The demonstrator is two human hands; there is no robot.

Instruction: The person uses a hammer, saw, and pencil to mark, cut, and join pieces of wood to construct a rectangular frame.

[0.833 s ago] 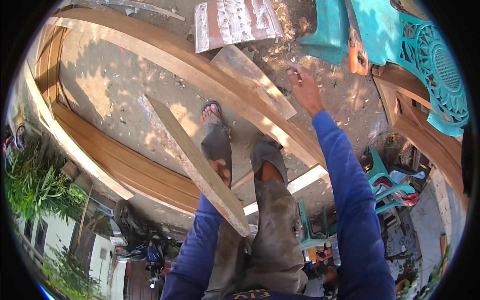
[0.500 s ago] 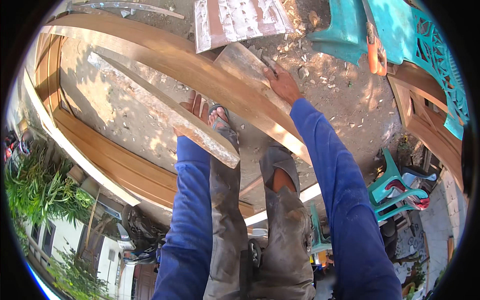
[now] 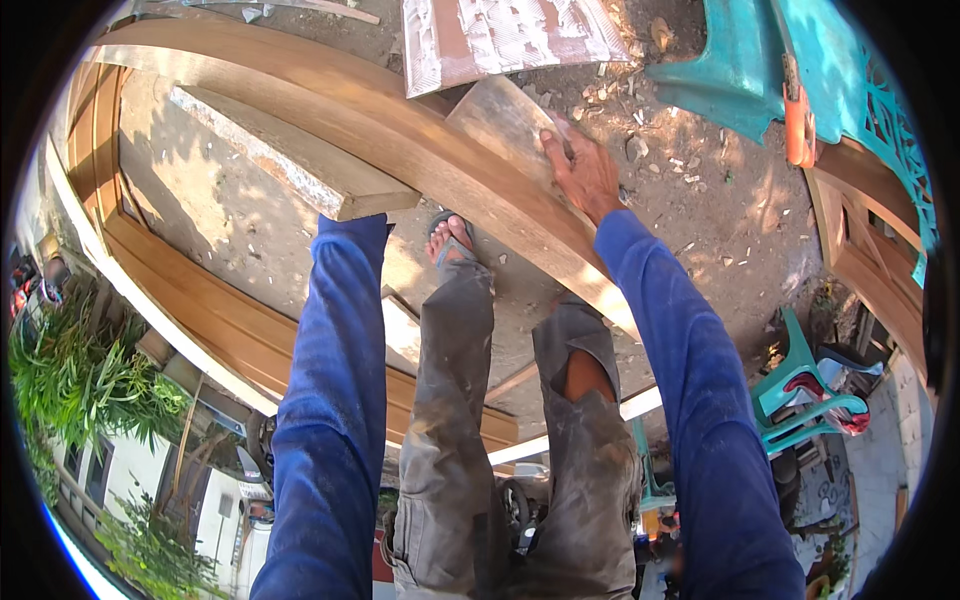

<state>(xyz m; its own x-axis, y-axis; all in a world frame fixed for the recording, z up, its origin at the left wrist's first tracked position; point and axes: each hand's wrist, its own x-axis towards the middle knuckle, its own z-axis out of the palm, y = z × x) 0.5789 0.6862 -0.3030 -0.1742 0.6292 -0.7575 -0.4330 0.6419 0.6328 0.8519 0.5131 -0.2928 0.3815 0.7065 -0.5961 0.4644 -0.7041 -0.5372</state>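
A short, rough plank (image 3: 290, 155) with a white-flecked edge is raised at the left. My left sleeve (image 3: 340, 300) ends beneath its near end, where the plank hides my left hand. On the other side of a long brown beam (image 3: 430, 145), my right hand (image 3: 585, 175) has its fingers curled on the edge of a flat wooden board (image 3: 505, 120). That board meets the beam's far side at an angle.
A wooden frame (image 3: 200, 290) lies at the left. A white-smeared brown sheet (image 3: 510, 45) is beyond the beam. At upper right, an orange-handled saw (image 3: 798, 125) rests against a teal plastic chair (image 3: 735, 80). My sandalled foot (image 3: 450, 235) stands beside the beam. Wood chips litter the ground.
The plank's near end has moved up and left, showing more of its broad face. My left forearm has shifted left, and the left hand has gone out of sight. My right hand stays at the board.
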